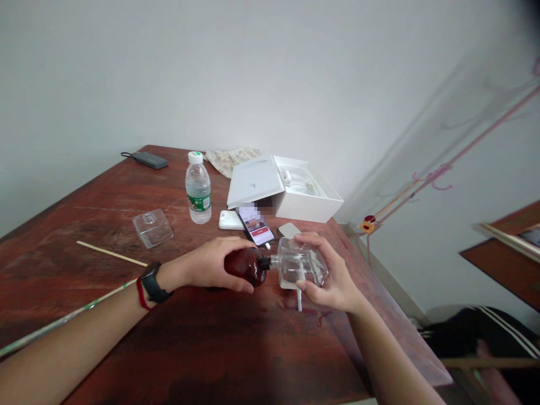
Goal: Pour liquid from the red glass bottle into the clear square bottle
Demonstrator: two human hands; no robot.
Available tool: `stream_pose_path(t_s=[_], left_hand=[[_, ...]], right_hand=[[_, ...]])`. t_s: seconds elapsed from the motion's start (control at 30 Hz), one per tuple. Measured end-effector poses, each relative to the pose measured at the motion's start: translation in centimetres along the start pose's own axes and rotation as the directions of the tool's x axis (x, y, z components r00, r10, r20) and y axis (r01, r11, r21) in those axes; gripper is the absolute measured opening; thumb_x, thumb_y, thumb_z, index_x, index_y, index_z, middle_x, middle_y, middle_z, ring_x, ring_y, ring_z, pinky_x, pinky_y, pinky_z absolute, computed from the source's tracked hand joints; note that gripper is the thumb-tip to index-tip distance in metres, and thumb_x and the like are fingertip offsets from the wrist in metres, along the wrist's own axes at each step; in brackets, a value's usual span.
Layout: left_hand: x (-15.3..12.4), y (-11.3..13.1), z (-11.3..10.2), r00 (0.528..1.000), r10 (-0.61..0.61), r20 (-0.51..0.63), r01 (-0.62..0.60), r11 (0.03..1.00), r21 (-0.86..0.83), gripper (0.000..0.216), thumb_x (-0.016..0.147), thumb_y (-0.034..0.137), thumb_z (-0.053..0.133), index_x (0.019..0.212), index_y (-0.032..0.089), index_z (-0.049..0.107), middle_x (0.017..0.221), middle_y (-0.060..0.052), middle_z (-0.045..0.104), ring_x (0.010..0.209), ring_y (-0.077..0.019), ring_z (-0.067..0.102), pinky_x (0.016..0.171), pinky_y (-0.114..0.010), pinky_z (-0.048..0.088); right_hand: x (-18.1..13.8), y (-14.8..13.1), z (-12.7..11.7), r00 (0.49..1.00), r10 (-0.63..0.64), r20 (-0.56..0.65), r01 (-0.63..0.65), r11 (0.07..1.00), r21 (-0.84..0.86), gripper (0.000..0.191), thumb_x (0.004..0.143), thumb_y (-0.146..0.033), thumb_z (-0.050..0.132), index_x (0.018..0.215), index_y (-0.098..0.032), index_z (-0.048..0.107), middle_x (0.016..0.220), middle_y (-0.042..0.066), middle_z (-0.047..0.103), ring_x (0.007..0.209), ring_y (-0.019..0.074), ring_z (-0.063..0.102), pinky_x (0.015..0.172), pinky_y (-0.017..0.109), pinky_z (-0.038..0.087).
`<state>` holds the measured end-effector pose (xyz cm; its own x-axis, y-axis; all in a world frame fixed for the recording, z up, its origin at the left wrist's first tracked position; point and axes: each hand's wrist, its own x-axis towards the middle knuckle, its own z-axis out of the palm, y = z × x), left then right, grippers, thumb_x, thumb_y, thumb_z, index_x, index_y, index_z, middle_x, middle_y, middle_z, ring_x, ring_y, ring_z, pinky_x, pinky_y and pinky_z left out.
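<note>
My left hand [211, 260] is wrapped round a dark reddish-brown bottle [247, 265], tipped on its side with its black neck pointing right. Clasped in my right hand [333, 278] is a clear square glass bottle [297, 261], also on its side, its threaded neck facing left. The two necks meet or nearly meet; I cannot tell whether one enters the other. Below the glass bottle, near my right thumb, a thin white tube [299, 300] sticks out; its upper part is seen unclearly through the glass.
Behind my hands are a lit phone [258, 226], a white case [230, 220] and an open white box [310, 205]. Leftward stand a water bottle [198, 194] and a clear square container [154, 229], with a thin wooden stick [110, 253] and a grey device [151, 160].
</note>
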<state>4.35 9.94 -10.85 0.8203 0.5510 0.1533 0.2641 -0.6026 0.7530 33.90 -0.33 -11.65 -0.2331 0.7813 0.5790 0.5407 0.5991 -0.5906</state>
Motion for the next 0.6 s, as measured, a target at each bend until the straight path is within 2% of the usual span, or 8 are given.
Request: stream_pose_path(t_s=[0.6], left_hand=[[0.02, 0.18, 0.06, 1.0, 0.017, -0.007, -0.017, 1.0, 0.004, 0.073, 0.071, 0.057, 0.095, 0.131, 0.022, 0.072, 0.131, -0.009, 0.076, 0.117, -0.0334, 0.071, 0.103, -0.041, 0.052]], right_hand=[[0.06, -0.01, -0.13, 0.999, -0.028, 0.015, 0.028, 1.0, -0.014, 0.063, 0.085, -0.044, 0.079, 0.141, -0.028, 0.055, 0.127, 0.011, 0.066, 0.118, 0.0325, 0.067, 0.1, 0.047, 0.057]])
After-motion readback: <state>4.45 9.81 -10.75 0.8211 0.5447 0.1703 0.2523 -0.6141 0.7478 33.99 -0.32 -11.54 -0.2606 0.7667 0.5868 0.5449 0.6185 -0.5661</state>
